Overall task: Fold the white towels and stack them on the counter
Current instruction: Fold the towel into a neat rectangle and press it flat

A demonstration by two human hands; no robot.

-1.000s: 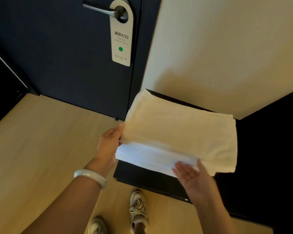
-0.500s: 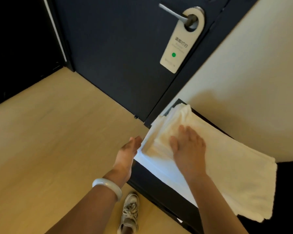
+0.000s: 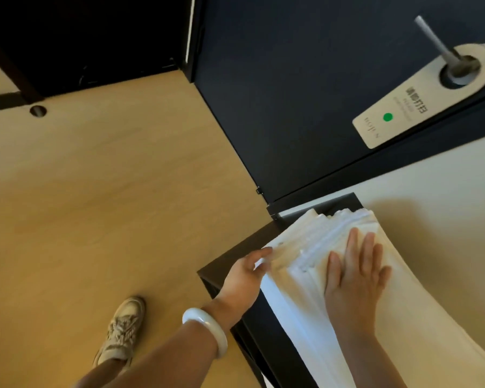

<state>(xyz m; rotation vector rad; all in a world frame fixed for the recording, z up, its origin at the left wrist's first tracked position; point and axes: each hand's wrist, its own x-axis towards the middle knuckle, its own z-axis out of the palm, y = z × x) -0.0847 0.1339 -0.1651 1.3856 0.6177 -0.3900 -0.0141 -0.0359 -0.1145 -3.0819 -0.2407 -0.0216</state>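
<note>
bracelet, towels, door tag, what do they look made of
Bracelet: smooth, glossy milky-white ring, likely jade or glass; could be plastic. Towels: soft white terry cloth, probably cotton, with a nubby matte surface and layered folded edges. Door tag: stiff matte cream card or plastic; flat, printed.

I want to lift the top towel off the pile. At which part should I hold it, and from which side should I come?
Probably its long edge facing the floor, where the left hand touches the pile. The layers are exposed there, so fingers can slide under the top towel, thumb above. The wall closes the opposite side.
</note>
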